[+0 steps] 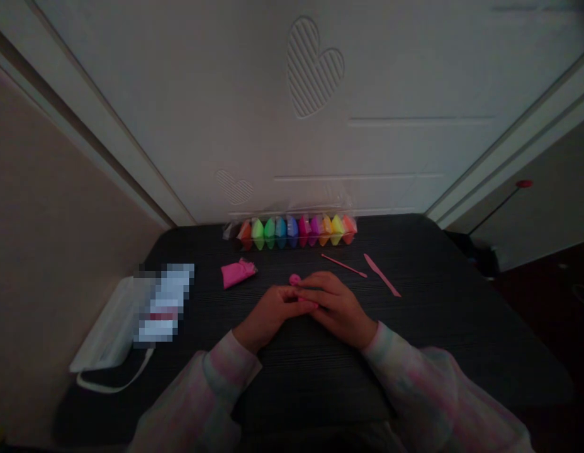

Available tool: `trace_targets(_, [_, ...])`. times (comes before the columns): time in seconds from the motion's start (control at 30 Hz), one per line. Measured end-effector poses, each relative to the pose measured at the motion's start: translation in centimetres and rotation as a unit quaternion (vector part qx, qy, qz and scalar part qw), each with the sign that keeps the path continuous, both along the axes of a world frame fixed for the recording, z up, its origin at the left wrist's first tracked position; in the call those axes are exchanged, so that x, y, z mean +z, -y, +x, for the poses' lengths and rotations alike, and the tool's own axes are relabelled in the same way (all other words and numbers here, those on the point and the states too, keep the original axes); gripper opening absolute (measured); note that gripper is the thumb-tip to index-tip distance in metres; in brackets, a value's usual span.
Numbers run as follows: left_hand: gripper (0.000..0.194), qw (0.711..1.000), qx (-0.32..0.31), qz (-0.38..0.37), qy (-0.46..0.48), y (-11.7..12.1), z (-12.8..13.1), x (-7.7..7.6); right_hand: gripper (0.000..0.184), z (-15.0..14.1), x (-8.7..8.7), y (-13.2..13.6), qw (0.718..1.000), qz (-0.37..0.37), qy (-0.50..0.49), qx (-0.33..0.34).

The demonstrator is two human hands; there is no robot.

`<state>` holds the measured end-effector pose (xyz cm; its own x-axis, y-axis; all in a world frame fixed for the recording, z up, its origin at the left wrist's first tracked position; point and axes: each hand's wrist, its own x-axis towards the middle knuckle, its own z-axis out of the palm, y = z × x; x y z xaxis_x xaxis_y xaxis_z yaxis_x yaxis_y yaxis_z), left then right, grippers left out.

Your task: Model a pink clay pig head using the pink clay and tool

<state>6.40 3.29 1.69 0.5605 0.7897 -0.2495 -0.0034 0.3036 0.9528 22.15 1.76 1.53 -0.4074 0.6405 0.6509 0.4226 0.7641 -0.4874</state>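
Note:
My left hand (272, 313) and my right hand (336, 306) meet over the middle of the dark table, fingers overlapping. Between them shows a little pink modelling clay (314, 305), mostly hidden by the fingers. Just beyond the fingertips is a small round lump of pink clay (294, 279); whether a finger touches it is unclear. To the left lies a crumpled pink clay packet (238, 273). A thin pink modelling tool (343, 265) and a pink plastic knife (382, 275) rest to the right of my hands.
A clear strip of clay packs (292, 231) in several colours lies along the table's far edge, against a white panel (254, 94) with heart reliefs. At the left are a white face mask (113, 324) and a blurred-out packet (167, 305). A red-tipped stick (524, 184) stands beyond the table's right side.

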Motion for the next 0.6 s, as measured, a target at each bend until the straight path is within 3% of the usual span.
trace_targets(0.27, [0.016,0.999,0.015,-0.038,0.035,0.3,0.3,-0.3,0.029,-0.1,0.1,0.0,1.000,0.006,-0.013,-0.001])
trace_targets(0.6, [0.010,0.999,0.014,-0.052,0.009,0.4,0.4,0.7,0.026,-0.1,-0.1,0.0,1.000,0.002,-0.011,0.017])
